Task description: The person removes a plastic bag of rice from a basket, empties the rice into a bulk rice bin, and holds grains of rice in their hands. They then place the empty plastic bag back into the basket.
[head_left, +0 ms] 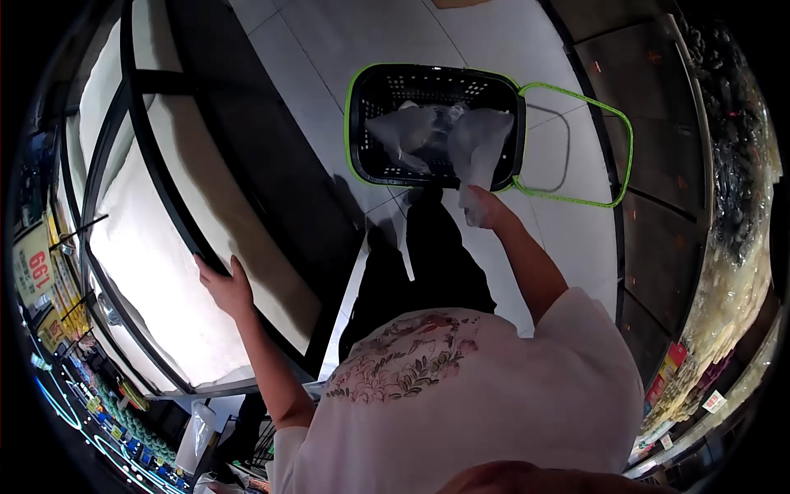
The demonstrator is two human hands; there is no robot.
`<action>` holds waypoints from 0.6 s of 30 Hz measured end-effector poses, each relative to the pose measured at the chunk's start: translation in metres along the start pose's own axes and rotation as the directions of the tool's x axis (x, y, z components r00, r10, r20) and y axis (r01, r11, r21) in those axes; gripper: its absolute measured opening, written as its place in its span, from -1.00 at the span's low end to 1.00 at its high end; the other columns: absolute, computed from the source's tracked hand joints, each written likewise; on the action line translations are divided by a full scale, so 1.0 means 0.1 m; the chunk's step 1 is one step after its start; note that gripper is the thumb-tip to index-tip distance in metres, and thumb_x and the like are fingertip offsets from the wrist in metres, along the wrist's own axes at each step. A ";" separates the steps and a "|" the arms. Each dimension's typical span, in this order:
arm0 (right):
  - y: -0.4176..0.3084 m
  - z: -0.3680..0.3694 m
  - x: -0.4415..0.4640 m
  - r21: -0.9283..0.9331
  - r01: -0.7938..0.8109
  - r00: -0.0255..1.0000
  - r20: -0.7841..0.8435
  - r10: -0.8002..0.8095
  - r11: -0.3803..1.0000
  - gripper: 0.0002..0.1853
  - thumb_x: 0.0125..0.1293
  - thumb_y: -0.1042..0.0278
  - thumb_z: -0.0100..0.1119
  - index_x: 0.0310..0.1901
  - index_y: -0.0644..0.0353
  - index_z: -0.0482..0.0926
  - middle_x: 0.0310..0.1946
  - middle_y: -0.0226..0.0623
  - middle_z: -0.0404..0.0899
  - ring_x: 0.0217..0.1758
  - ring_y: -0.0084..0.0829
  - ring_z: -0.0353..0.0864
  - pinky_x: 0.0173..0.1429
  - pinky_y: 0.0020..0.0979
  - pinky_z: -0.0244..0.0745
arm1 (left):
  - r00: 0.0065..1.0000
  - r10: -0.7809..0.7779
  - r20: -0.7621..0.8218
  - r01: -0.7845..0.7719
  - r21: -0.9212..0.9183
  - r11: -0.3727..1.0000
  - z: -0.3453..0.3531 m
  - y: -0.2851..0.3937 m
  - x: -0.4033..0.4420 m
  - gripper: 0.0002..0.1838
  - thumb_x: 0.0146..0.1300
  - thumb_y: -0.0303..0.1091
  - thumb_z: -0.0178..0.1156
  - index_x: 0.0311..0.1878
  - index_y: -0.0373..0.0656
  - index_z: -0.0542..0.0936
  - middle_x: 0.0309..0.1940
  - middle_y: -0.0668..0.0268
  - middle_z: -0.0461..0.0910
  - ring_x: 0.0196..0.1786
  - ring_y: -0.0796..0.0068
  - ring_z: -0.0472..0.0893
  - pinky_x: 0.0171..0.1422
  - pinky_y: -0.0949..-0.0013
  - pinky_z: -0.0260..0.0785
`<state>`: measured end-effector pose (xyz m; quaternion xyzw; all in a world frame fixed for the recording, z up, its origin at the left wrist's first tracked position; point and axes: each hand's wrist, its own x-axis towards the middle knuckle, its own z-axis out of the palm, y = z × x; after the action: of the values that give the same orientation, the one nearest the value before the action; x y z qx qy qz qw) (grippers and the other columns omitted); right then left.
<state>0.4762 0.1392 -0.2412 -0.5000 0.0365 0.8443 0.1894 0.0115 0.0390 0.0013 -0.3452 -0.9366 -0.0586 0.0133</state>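
Observation:
My left hand (228,288) grips the black rail (188,226) of a divided bin, its thumb on one side and its fingers on the other. Pale, fine-looking contents (156,272) fill the bin; I cannot tell whether they are grain or flour. My right hand (491,211) is closed on the gathered top of a translucent plastic bag (480,144). That bag hangs over the near rim of a black shopping basket (355,136) with a green edge. Inside the basket lies another clear plastic bag (405,136) with something indistinct in it.
The basket's green handle (630,156) is folded out to the right over the tiled floor (378,33). A display of packed goods (732,165) runs along the right. Price signs (34,263) and shelves stand far left; a plastic bag roll (196,436) hangs below the bin.

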 end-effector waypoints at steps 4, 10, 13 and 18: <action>-0.63 0.08 0.57 0.102 0.017 0.989 -0.145 -0.002 0.995 -0.60 0.13 0.05 0.04 -0.06 0.08 0.38 -0.29 -0.30 0.45 -0.23 -0.29 0.45 -0.15 -0.29 0.38 | 1.000 0.021 0.012 -0.022 0.047 0.999 -0.01 0.08 0.03 -0.20 0.00 -0.23 0.17 0.29 -0.06 -0.02 0.07 -0.03 0.20 0.08 -0.03 0.31 0.08 0.16 0.25; -1.17 0.41 0.99 -0.919 -0.298 0.479 -0.378 -0.792 0.259 -0.38 0.05 0.06 0.11 0.07 0.31 0.26 -0.01 -0.03 0.33 0.05 -0.13 0.33 0.10 -0.20 0.23 | 0.998 0.058 0.036 -0.062 0.132 0.989 0.02 0.11 0.10 -0.18 0.01 -0.30 0.16 0.30 -0.08 -0.06 0.14 -0.03 0.14 0.17 -0.01 0.22 0.19 0.20 0.14; -1.06 0.72 1.32 -0.942 0.094 0.494 0.326 -0.806 -0.323 -0.44 -0.03 0.16 0.16 0.02 0.25 0.32 0.04 -0.06 0.30 0.13 -0.12 0.24 0.19 -0.16 0.10 | 0.995 0.087 0.046 -0.093 0.160 0.983 0.04 0.04 0.13 -0.20 0.03 -0.29 0.14 0.29 -0.15 -0.06 0.18 -0.01 0.09 0.22 0.00 0.14 0.25 0.21 0.04; -0.49 1.35 2.07 -0.724 0.404 0.612 0.668 -0.423 -0.559 -0.43 -0.05 0.18 0.18 0.05 0.10 0.33 0.11 -0.19 0.21 0.21 -0.22 0.13 0.30 -0.10 -0.12 | 0.994 0.095 0.054 -0.101 0.118 0.988 0.07 0.03 0.13 -0.25 0.09 -0.30 0.08 0.28 -0.26 -0.07 0.25 0.01 -0.02 0.32 0.10 -0.02 0.37 0.21 -0.23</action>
<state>0.2928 0.2770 -0.3459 -0.4010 -0.8480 0.3375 0.0778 0.0033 0.0503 -0.0046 -0.3906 -0.9204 0.0074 0.0143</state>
